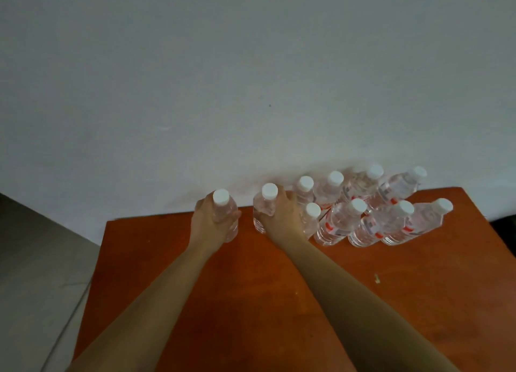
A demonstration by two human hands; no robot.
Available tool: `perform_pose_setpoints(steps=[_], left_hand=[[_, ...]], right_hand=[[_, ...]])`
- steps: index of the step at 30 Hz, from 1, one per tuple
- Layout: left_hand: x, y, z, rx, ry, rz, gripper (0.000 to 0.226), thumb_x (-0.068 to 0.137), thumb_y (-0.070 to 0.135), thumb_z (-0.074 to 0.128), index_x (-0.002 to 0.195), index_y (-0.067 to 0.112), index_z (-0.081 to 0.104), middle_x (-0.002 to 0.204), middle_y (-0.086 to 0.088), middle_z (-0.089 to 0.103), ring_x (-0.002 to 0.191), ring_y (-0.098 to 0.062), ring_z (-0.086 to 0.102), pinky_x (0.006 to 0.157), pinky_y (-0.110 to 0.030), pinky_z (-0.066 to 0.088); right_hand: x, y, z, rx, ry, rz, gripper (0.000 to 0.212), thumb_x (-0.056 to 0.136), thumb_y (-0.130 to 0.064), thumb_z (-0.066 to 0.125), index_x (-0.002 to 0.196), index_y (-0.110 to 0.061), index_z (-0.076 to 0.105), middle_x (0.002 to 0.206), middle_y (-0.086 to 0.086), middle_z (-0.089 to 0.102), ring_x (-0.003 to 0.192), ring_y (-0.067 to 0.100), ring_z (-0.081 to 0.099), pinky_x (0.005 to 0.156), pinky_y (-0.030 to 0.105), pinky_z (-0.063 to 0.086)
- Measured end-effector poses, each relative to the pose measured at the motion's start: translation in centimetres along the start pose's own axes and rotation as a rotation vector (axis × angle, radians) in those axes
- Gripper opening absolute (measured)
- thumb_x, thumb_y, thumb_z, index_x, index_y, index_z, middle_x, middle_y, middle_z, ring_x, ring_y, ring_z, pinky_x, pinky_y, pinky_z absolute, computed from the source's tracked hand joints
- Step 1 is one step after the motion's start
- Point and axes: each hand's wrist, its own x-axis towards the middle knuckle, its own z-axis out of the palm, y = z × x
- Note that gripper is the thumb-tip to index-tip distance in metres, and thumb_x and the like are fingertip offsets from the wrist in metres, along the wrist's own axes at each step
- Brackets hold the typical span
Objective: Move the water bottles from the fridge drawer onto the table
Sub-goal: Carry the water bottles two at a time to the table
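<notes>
Two hands, each gripping a bottle: left hand [208,224] on left bottle [222,200], right hand [280,216] on right bottle [265,202].

1. Indoors, and it's a plain room: a pale, smooth wall [251,78] fills the whole upper view.
2. Below it sits a reddish-brown wooden table [279,288], its far edge right against that wall and its top flecked with small marks.
3. Off to the left is grey floor [36,260] crossed by a thin seam, which looks like tile.
4. Clear water bottles [339,223] with white caps crowd the table's far side. This reads as a simple home or back room, though which one can't be told.
</notes>
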Motion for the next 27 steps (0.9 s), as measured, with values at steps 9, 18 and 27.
perform_pose_setpoints(steps=[9, 18, 27], left_hand=[[2.6, -0.7, -0.2, -0.11, -0.157, 0.059, 0.059, 0.076, 0.048, 0.075, 0.126, 0.038, 0.045, 0.13, 0.004, 0.054, 0.115, -0.017, 0.056, 0.092, -0.04, 0.05], [2.2, -0.6, -1.0, -0.109, -0.173, 0.047, 0.085, 0.082, 0.039, 0.077, 0.151, 0.031, 0.028, 0.151, 0.002, 0.039, 0.137, -0.022, 0.041, 0.109, -0.049, 0.041], [-2.6, 7.5, -3.4, 0.356, 0.284, 0.396, 0.069, 0.1, 0.057, 0.024, 0.157, 0.018, 0.02, 0.165, -0.01, 0.011, 0.153, -0.028, 0.006, 0.122, -0.052, 0.015]], right_hand=[[3.4, -0.7, 2.1, 0.082, -0.01, 0.102, 0.072, 0.092, -0.019, 0.068, 0.15, -0.021, 0.026, 0.147, 0.011, 0.035, 0.136, 0.033, 0.038, 0.108, 0.047, 0.039], [2.3, -1.4, 0.5, 0.143, -0.042, 0.042, 0.082, 0.095, -0.017, 0.061, 0.157, -0.019, 0.008, 0.157, 0.014, 0.024, 0.144, 0.034, 0.029, 0.111, 0.048, 0.033], [-2.7, 1.8, -8.6, -0.308, 0.323, -0.385, 0.056, 0.106, -0.046, 0.027, 0.156, -0.023, 0.017, 0.167, 0.008, 0.0, 0.154, 0.027, 0.0, 0.124, 0.049, 0.01]])
